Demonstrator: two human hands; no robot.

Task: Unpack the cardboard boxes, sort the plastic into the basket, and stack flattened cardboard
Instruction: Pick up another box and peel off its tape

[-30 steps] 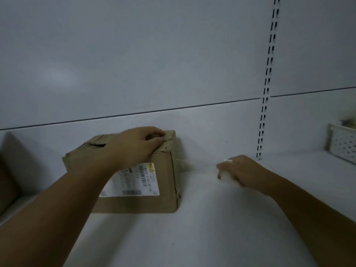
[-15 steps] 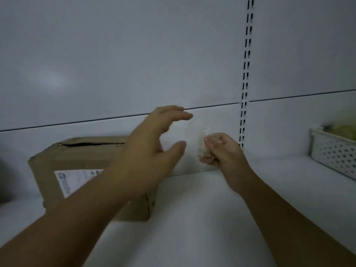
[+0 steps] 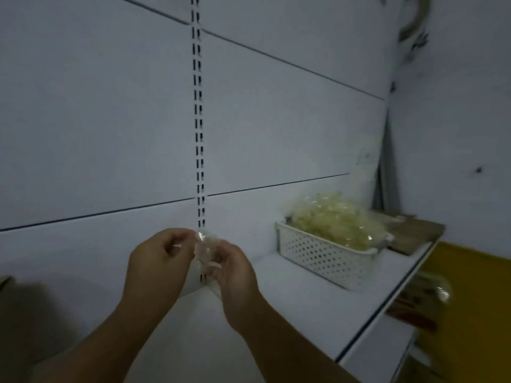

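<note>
A small wad of clear plastic (image 3: 206,251) is pinched between my left hand (image 3: 160,261) and my right hand (image 3: 235,272), held up in front of the shelf's back wall. To the right on the white shelf (image 3: 304,299) stands a white perforated basket (image 3: 320,255) heaped with crumpled yellowish plastic (image 3: 337,219). Just beyond the basket lies flat brown cardboard (image 3: 414,233). Only a corner of the cardboard box (image 3: 4,280) shows at the left edge.
A slotted upright (image 3: 198,134) runs down the back wall behind my hands. The shelf's front edge slants down to the right, with a yellow surface (image 3: 475,299) and blurred goods (image 3: 420,302) below it.
The view has swung right, so the box has slid out to the left and the basket has come into full view. My left hand left the box and joined my right hand on the plastic.
</note>
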